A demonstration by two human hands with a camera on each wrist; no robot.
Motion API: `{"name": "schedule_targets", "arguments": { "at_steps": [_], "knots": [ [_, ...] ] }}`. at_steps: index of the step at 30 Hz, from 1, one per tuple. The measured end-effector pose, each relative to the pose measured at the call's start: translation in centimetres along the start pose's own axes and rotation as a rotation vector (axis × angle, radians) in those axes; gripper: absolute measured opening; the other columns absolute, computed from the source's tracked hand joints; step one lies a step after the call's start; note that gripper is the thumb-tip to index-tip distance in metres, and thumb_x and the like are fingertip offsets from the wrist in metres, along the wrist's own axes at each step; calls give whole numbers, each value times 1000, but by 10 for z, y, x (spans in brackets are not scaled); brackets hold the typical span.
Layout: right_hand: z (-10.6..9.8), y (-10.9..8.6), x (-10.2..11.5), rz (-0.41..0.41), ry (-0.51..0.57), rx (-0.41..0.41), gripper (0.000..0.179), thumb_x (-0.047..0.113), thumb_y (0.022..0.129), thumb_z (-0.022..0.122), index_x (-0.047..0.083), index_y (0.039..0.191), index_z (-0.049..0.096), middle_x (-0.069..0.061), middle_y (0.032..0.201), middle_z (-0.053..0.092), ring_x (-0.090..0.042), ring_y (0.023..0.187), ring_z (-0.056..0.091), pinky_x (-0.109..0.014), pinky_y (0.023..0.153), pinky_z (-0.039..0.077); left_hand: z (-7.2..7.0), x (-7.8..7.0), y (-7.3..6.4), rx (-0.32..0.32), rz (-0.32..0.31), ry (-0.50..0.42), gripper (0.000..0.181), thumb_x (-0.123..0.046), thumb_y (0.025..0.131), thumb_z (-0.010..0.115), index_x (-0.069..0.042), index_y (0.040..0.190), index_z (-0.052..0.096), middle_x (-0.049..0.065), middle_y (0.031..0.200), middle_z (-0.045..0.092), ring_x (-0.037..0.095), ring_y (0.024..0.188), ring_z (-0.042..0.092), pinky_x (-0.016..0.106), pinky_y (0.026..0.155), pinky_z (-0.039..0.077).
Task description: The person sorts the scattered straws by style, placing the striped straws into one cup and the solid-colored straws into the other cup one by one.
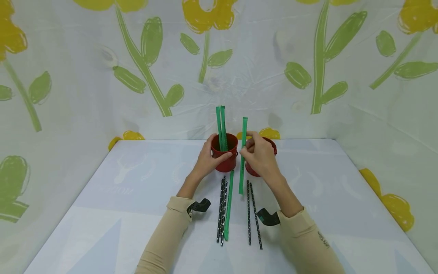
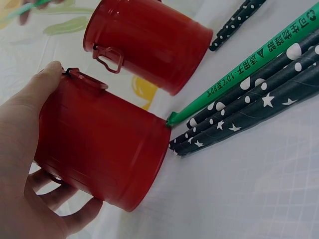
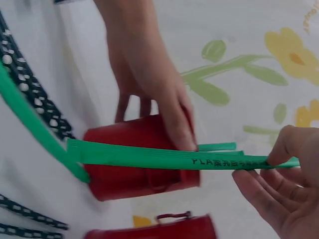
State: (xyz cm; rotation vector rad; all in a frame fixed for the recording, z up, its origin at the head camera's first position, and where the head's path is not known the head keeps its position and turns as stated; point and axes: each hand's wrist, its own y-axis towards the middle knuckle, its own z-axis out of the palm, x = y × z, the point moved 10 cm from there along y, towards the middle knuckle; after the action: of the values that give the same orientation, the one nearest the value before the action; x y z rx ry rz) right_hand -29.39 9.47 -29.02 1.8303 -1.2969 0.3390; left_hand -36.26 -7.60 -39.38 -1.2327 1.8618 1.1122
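- The right hand [image 1: 259, 154] pinches 1 green straw [image 1: 242, 171] near its middle, nearly upright between the 2 red buckets; the print on it is only partly readable.
- The left hand [image 1: 209, 156] grips the left bucket [image 1: 228, 164], thumb at the near rim; some fingers are hidden behind it.
- 2 green straws [image 1: 224, 129] stand in that bucket, lower ends hidden.
- The right bucket [image 1: 252, 170] is partly covered by the right hand and cut off in the right wrist view; its contents cannot be told.
- On the table [image 1: 147, 232], 3 black straws [image 1: 221, 211] lie bunched beside 1 loose green straw [image 1: 229, 205]; 2 more black straws [image 1: 249, 213] lie rightward.
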Motion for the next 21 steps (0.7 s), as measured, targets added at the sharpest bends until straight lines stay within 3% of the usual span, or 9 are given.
{"name": "schedule_targets", "arguments": {
  "at_steps": [9,16,21],
  "knots": [
    [-35,42,47,-168,9,-99,41,7,94,56,-2,134,52,-14,95,65,-25,77,71,-36,67,61,0,0,1,2,-4,-3,89,-47,84,72,-20,154,23,1,143,44,17,130,45,44,100,52],
    [-42,67,70,-198,-25,-122,40,8,95,57,-1,134,52,-17,102,67,-28,82,71,-39,77,61,0,0,0,3,-26,-13,88,-49,83,73,-29,152,23,-2,142,44,19,131,44,44,98,54],
    [-42,78,74,-192,5,-133,39,9,96,58,0,134,53,-16,103,67,-28,84,71,-38,76,61,0,1,-1,3,-34,-13,90,-52,82,73,-30,153,22,-1,144,43,17,131,43,45,98,53]
  ]
}}
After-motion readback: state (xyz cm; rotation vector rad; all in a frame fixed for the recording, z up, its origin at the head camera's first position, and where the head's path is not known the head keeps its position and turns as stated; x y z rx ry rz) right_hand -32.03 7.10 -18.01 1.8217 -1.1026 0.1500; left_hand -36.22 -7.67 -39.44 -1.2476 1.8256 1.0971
